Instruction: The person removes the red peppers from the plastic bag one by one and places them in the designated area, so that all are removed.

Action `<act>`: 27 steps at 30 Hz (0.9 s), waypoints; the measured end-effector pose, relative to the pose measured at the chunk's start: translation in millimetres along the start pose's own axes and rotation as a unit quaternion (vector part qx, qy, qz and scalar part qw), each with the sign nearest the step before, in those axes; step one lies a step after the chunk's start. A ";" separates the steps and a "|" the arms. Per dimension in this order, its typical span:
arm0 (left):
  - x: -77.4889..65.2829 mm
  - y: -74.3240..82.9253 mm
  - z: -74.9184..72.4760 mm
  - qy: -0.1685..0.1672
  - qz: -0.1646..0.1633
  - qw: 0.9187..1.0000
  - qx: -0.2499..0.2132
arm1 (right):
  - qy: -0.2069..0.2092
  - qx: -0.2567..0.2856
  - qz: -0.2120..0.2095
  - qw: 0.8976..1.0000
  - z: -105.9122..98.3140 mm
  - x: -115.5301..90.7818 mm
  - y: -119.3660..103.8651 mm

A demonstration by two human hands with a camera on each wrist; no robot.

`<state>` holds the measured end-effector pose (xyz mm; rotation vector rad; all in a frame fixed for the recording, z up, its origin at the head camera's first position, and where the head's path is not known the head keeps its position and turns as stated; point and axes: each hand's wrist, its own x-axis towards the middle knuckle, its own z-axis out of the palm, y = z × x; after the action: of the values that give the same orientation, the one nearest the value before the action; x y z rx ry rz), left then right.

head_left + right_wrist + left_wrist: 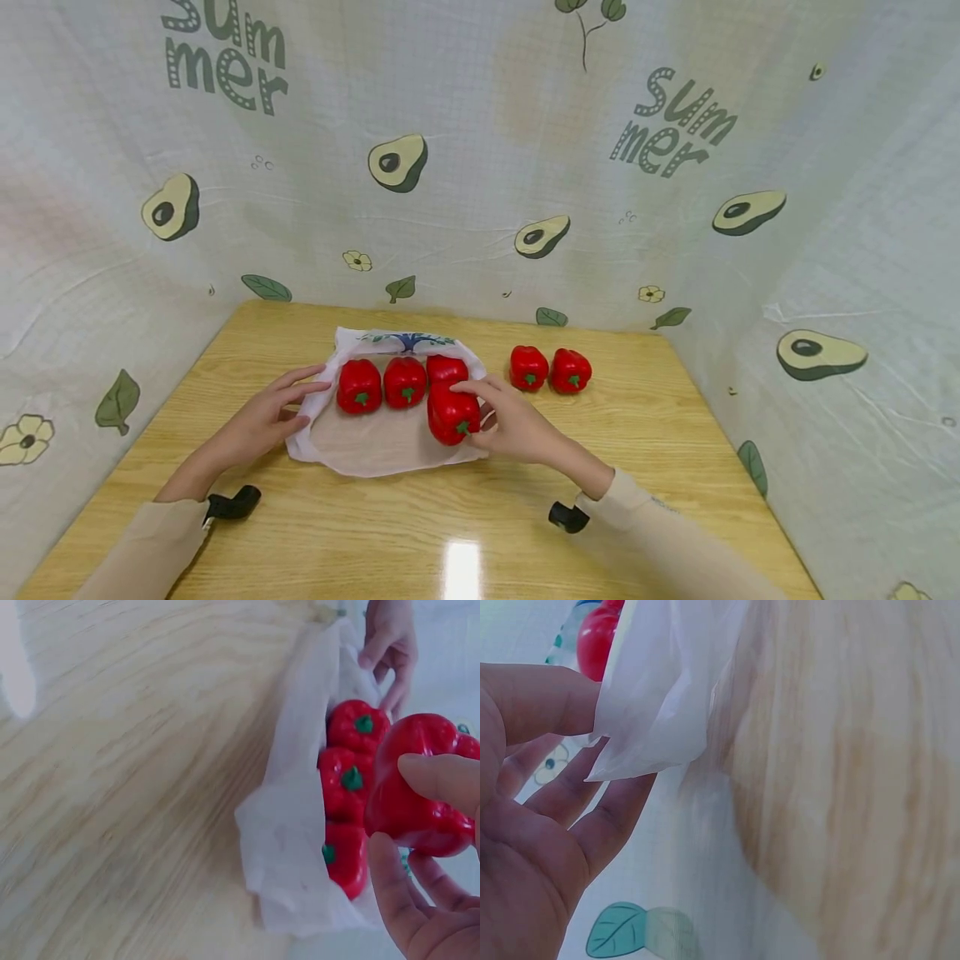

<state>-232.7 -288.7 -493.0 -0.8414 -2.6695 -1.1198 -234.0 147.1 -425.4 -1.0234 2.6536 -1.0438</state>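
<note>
A white plastic bag with a blue tree print lies open on the table. Three red bell peppers with green stems, among them one on the left and one in the middle, sit in a row along its far side. My right hand grips another red bell pepper over the bag's right part, thumb and fingers on opposite sides of it. At the bag's left edge, my left hand touches the plastic with extended, spread fingers; its fingertips are partly hidden by the bag in the left wrist view.
Two more red bell peppers, one nearer the bag and one farther right, stand side by side on the wooden table. A printed cloth with avocados hangs behind the table and along both sides.
</note>
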 end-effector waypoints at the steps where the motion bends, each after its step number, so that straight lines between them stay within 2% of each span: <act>1: 0.0 0.1 0.2 0.000 -0.001 1.000 0.000 | 0.006 -0.001 0.000 1.000 -3.8 -3.2 1.3; 12: 0.3 1.5 0.0 -0.003 -0.010 1.000 0.006 | 0.080 -0.024 0.011 0.996 -42.1 -45.0 25.0; 27: 0.5 0.7 1.6 -0.004 -0.021 1.000 0.010 | 0.110 -0.048 0.045 0.992 -70.8 -102.2 64.6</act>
<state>-232.6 -287.0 -493.5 -0.7931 -2.7128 -1.0978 -214.7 285.9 -426.8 -0.8382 2.9209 -1.0772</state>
